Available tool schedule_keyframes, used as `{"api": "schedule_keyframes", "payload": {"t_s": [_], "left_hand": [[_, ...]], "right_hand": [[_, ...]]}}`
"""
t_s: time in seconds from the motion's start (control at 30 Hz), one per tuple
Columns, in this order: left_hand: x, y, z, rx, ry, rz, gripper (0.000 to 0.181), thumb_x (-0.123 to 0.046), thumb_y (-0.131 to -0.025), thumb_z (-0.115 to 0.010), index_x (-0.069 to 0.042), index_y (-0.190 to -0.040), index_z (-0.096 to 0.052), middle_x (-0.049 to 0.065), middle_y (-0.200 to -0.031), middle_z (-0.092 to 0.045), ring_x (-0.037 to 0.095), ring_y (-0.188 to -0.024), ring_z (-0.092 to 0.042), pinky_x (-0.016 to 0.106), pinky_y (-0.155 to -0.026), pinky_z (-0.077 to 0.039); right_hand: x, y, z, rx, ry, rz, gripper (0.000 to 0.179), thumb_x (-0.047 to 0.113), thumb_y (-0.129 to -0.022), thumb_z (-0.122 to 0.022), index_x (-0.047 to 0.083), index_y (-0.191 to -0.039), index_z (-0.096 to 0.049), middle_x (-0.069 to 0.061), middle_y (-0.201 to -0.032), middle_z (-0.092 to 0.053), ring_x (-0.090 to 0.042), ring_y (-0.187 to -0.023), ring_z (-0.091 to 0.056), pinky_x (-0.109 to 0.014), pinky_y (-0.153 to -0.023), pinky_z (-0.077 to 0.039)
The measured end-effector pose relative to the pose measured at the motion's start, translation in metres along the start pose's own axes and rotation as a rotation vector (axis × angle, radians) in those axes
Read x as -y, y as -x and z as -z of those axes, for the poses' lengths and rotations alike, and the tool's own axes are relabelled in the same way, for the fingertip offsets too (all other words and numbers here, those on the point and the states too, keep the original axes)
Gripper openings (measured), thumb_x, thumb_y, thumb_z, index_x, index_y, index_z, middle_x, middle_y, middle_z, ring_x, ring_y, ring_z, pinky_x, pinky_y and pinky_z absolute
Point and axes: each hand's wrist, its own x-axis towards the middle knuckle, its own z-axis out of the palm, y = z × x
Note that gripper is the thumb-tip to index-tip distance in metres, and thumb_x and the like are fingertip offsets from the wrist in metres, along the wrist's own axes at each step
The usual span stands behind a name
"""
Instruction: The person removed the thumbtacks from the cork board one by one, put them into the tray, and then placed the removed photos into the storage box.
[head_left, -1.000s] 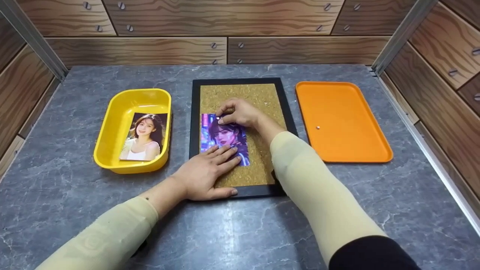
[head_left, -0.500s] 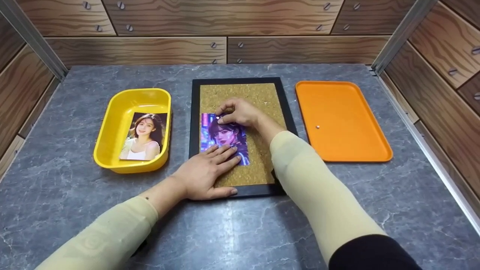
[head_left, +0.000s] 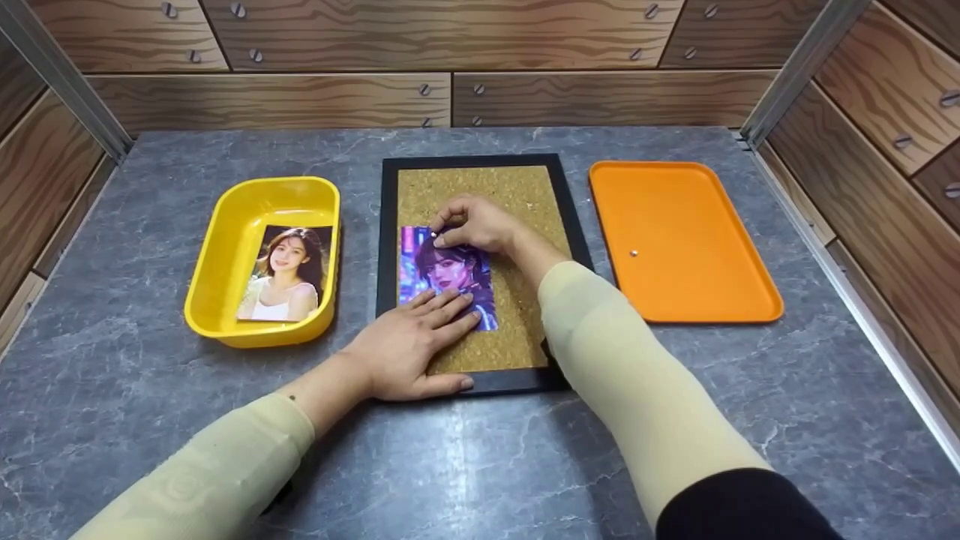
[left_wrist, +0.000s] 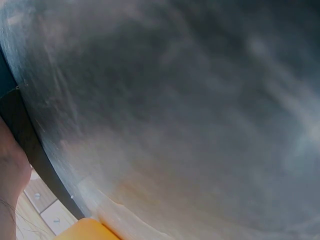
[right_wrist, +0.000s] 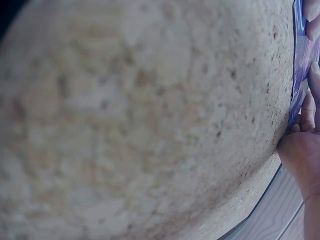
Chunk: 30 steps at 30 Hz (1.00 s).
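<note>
A purple-and-blue portrait print (head_left: 455, 259) lies on the cork board (head_left: 517, 330) with a black frame, toward its left side. My left hand (head_left: 409, 345) spreads over the print's lower part, fingers straight, its thumb along the frame's near edge. At the print's top edge, my right hand (head_left: 480, 225) pinches a small white push pin (head_left: 433, 235) between thumb and index finger. In the right wrist view the right hand (right_wrist: 305, 145) shows only at the right edge, beside the print (right_wrist: 302, 60). The left wrist view shows mostly blurred tabletop.
Left of the board stands a yellow bin (head_left: 206, 300) holding another portrait photo (head_left: 281, 281). To the right lies an orange tray (head_left: 697, 247) with one small shiny pin (head_left: 634, 253) on it. Wood-patterned walls (head_left: 337, 37) enclose the grey marbled table (head_left: 450, 465).
Both hands keep their places on the print and the pin. The whole head view has shifted very slightly.
</note>
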Motion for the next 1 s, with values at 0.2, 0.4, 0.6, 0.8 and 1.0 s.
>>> {"api": "schedule_keyframes", "payload": {"t_s": [0.2,0.4,0.6,0.8,1.0], "left_hand": [[-0.0005,-0.0003,0.0002,0.005,0.004,0.002,0.089,-0.073,-0.103,-0.044,-0.009,-0.165,-0.039,0.016,-0.171,-0.032,0.034,-0.159,-0.026,0.048,-0.131,-0.018],[-0.0004,-0.0004,0.0005,0.005,-0.001,0.0,0.089,-0.073,-0.103,-0.044,-0.009,-0.165,-0.039,0.017,-0.17,-0.032,0.034,-0.159,-0.026,0.049,-0.131,-0.018],[-0.0003,0.0001,0.0005,0.008,-0.004,0.003,0.089,-0.073,-0.103,-0.044,-0.009,-0.165,-0.039,0.016,-0.171,-0.032,0.034,-0.159,-0.025,0.048,-0.131,-0.017],[-0.0009,0.0001,0.0004,0.001,-0.002,0.003,0.089,-0.073,-0.103,-0.044,-0.009,-0.165,-0.039,0.016,-0.17,-0.033,0.034,-0.159,-0.026,0.049,-0.131,-0.018],[-0.0012,0.0001,0.0003,0.002,-0.005,0.005,0.09,-0.073,-0.102,-0.044,-0.009,-0.165,-0.039,0.016,-0.17,-0.033,0.034,-0.16,-0.025,0.048,-0.131,-0.018]], "right_hand": [[-0.0016,-0.0005,-0.0005,-0.001,-0.027,0.016,0.02,0.0,-0.091,-0.082,-0.007,-0.107,-0.073,-0.01,-0.123,-0.065,-0.02,-0.124,-0.059,-0.028,-0.112,-0.041],[-0.0026,-0.0019,-0.0007,0.0,-0.024,0.015,0.023,0.0,-0.091,-0.082,-0.006,-0.111,-0.072,-0.012,-0.123,-0.068,-0.022,-0.125,-0.061,-0.028,-0.112,-0.043],[-0.0023,-0.0023,-0.0005,0.003,0.011,0.001,0.028,0.003,-0.092,-0.082,-0.003,-0.119,-0.075,-0.014,-0.131,-0.067,-0.025,-0.13,-0.06,-0.033,-0.115,-0.042],[-0.0015,-0.0014,-0.0004,0.005,-0.006,-0.009,0.027,0.003,-0.092,-0.082,-0.004,-0.117,-0.075,-0.014,-0.13,-0.069,-0.023,-0.126,-0.061,-0.031,-0.113,-0.044],[-0.0014,-0.0012,-0.0006,0.01,-0.06,-0.012,0.026,-0.001,-0.092,-0.08,-0.007,-0.116,-0.073,-0.016,-0.126,-0.072,-0.02,-0.121,-0.064,-0.025,-0.105,-0.047]]}}
